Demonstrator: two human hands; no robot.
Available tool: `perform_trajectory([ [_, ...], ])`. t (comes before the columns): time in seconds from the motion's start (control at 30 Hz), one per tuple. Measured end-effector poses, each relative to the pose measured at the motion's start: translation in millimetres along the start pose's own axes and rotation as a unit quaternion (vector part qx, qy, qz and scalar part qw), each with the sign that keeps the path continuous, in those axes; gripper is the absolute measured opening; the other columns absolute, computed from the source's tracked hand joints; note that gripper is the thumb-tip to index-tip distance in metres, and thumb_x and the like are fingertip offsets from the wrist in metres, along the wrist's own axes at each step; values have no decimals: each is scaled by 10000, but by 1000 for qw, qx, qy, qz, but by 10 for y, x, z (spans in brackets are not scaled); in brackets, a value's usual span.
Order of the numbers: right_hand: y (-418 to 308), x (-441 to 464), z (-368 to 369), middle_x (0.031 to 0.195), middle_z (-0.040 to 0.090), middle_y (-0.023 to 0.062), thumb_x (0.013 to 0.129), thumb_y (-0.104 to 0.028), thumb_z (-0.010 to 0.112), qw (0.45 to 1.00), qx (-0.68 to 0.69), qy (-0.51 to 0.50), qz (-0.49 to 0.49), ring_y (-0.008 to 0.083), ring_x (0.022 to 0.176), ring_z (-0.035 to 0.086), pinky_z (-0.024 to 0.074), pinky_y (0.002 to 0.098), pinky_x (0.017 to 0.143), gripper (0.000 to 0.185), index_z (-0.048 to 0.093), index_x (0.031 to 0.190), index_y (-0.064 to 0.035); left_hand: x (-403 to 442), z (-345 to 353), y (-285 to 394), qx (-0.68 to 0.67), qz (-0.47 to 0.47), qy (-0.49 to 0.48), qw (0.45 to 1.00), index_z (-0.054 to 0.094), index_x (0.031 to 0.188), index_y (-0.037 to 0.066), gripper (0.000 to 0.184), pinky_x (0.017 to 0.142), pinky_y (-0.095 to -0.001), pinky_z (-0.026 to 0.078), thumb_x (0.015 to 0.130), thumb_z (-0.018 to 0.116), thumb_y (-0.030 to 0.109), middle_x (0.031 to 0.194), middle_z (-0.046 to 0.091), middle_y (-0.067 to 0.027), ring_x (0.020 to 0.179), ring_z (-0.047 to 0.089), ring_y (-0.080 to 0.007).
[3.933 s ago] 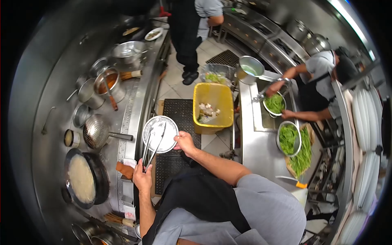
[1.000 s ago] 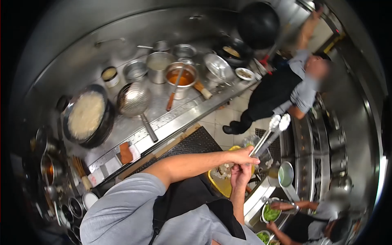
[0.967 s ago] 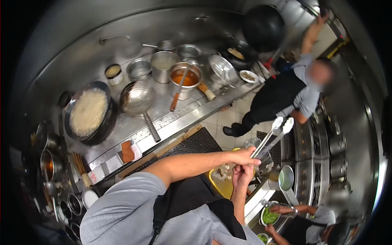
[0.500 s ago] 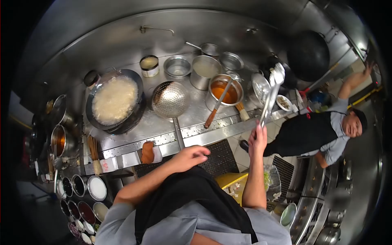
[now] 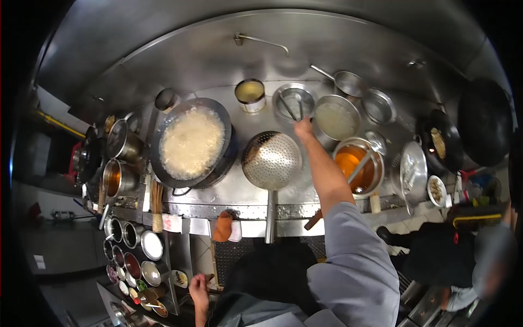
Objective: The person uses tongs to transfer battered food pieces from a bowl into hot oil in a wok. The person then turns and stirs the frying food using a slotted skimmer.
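My right hand (image 5: pixel 304 129) reaches over the stove counter, closed around metal tongs (image 5: pixel 299 108). The tongs' two arms stand apart, with their lower ends in a metal bowl of clear liquid (image 5: pixel 280 113). Just right of that hand is a pot of cloudy liquid (image 5: pixel 336 119). A large perforated strainer (image 5: pixel 275 163) lies below and left of it, its handle over the counter edge. Down at the lower left, my left hand (image 5: pixel 200 288) hangs by my side with its fingers curled; I see nothing in it.
A wok of bubbling pale oil (image 5: pixel 192 143) is on the left burner. An amber-liquid pot (image 5: pixel 348 161) with a ladle stands at right, near a colander (image 5: pixel 412 171). Condiment containers (image 5: pixel 152 245) are at lower left. A co-worker (image 5: pixel 436 253) stands at right.
My right hand has brought the tongs from the right side across to the bowl and lowered them in. My left hand has dropped from the strainer handle's side to the lower left.
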State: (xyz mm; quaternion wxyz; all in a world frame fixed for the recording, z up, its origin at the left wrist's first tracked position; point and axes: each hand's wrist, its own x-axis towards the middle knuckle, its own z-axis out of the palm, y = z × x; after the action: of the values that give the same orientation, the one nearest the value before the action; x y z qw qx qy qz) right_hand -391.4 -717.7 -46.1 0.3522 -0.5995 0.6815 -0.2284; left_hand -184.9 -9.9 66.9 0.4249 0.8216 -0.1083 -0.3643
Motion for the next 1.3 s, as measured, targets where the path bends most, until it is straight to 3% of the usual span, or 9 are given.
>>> perform_trajectory([
  [0.13, 248, 583, 331, 1269, 609, 243, 890, -264, 591, 979, -192, -70, -16, 371, 1187, 594, 486, 427, 984, 485, 575, 1258, 52, -426, -302, -1049, -32, -94, 9, 995, 582, 930, 27, 103, 610, -254, 463, 996, 563, 103, 821, 631, -32, 680, 545, -96],
  [0.23, 159, 774, 361, 1261, 629, 199, 882, -234, 591, 986, -148, -37, 67, 356, 1175, 606, 489, 422, 985, 358, 682, 1141, -4, -785, -200, -1141, 18, -212, 38, 976, 577, 924, 25, 100, 617, -261, 466, 992, 567, 98, 819, 628, -33, 681, 546, -100],
  [0.43, 244, 940, 459, 1321, 583, 225, 916, -167, 562, 973, -193, -104, 68, 366, 1245, 553, 472, 431, 1003, 374, 619, 1244, 3, -876, -170, -1195, 38, -250, 41, 967, 565, 912, 23, 98, 630, -275, 471, 984, 575, 88, 816, 623, -34, 683, 549, -109],
  [0.77, 81, 298, 93, 1280, 611, 226, 882, -213, 594, 985, -161, -34, 45, 375, 1199, 587, 471, 439, 1016, 416, 596, 1249, -15, -290, -480, -1322, 6, -115, 73, 991, 546, 892, 19, 105, 653, -298, 480, 972, 589, 71, 811, 614, -37, 687, 553, -124],
  [0.83, 236, 314, 86, 1271, 612, 236, 883, -216, 590, 972, -218, -87, 23, 373, 1199, 587, 473, 438, 1014, 456, 549, 1288, -13, -221, -394, -597, 0, -15, 34, 999, 543, 887, 28, 117, 655, -306, 489, 966, 607, 86, 819, 618, -35, 707, 575, -135],
  [0.93, 10, -131, -134, 1225, 629, 255, 869, -220, 595, 986, -163, 1, 43, 388, 1175, 594, 475, 450, 999, 484, 525, 1296, -3, 27, -666, -878, -109, -30, -23, 993, 573, 892, 14, 155, 652, -285, 483, 967, 629, 139, 802, 621, -30, 720, 580, -123],
  [1.0, -56, -503, -229, 1207, 631, 265, 866, -221, 596, 989, -149, 17, 20, 405, 1154, 598, 476, 463, 982, 498, 512, 1305, -3, 267, -896, -1132, 77, 2, -32, 997, 599, 900, -2, 174, 653, -270, 470, 970, 629, 154, 792, 620, -27, 720, 566, -105],
  [1.2, -341, -2463, -168, 1115, 642, 306, 884, -274, 608, 990, -98, 104, -8, 470, 1058, 611, 493, 496, 914, 543, 483, 1334, 4, 1108, -1586, -1251, 212, 222, -90, 947, 673, 951, -5, 176, 696, -310, 505, 955, 624, 164, 821, 676, -119, 752, 610, -137],
  [1.3, -276, -3497, 165, 1124, 632, 327, 925, -217, 573, 983, -33, 156, -90, 479, 1063, 606, 479, 492, 917, 559, 410, 1391, 45, 1377, -2031, -1095, 178, 152, -123, 964, 665, 1002, -5, 130, 735, -289, 506, 944, 623, 104, 851, 692, -86, 778, 616, -133],
])
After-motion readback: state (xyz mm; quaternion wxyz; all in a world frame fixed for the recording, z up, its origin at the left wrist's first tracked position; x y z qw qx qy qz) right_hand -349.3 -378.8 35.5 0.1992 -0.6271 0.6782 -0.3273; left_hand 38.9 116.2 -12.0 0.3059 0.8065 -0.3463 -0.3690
